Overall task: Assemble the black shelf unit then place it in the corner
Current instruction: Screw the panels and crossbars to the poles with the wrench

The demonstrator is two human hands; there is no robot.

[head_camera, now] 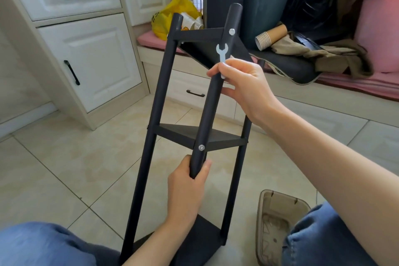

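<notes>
Here my left hand [187, 190] grips the front pole [210, 112] of the black shelf unit [183, 134]; my right hand [244, 86] pinches a small wrench [222, 52] against it. Bolting stage, I judge; next, wrench onto the upper bolt [231, 31].

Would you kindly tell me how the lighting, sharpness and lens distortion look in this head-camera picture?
Head view: soft, even daylight, with only faint shadows on the tiled floor; a mild sheen runs along the front pole; the wrench, left hand and right hand look sharp, without motion blur; wide-angle distortion tilts the white cabinet at the left edge.
</notes>
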